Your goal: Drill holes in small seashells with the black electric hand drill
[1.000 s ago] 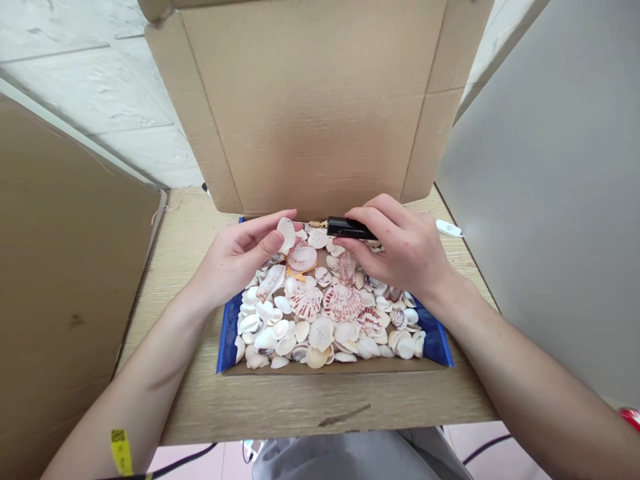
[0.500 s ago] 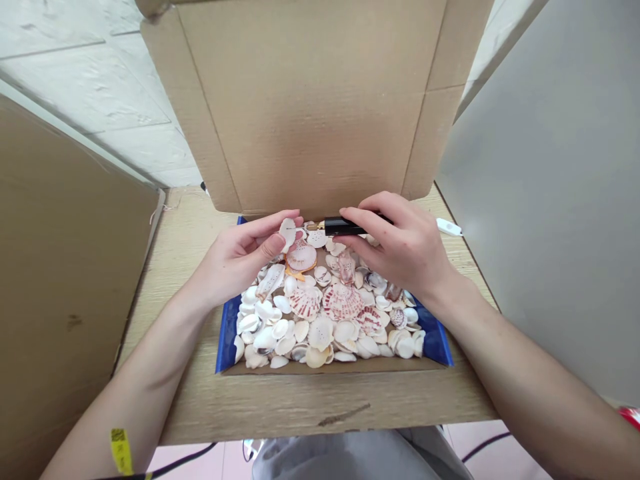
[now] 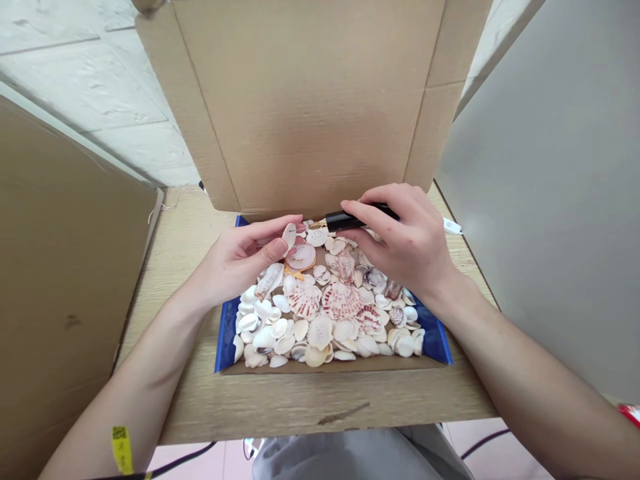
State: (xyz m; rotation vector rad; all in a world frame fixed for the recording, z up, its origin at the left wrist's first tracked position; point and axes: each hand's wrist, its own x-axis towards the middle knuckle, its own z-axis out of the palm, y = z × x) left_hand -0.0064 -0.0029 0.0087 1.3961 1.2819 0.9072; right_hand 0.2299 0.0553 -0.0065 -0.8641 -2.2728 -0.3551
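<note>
My left hand (image 3: 233,263) pinches a small pale shell (image 3: 289,235) between thumb and fingers, over the back left of a shallow cardboard box. My right hand (image 3: 413,240) is closed around a black pen-shaped hand drill (image 3: 343,221) with a brass-coloured chuck. Its thin bit points left and reaches the shell; whether the tip is in it I cannot tell. Beneath both hands lie many shells, among them a red-striped scallop shell (image 3: 343,301), a pinkish shell (image 3: 302,256) and a white shell dotted with small holes (image 3: 317,237).
Blue side walls (image 3: 437,341) edge the box, and its cardboard lid (image 3: 310,107) stands upright behind. The box sits on a wooden tabletop (image 3: 300,403). A brown panel (image 3: 65,253) rises at left, a grey panel (image 3: 560,200) at right. A small white device (image 3: 453,227) lies at the right.
My right hand has tipped the drill so its rear end is higher and its bit slopes down to the left. The shell in my left hand has turned slightly.
</note>
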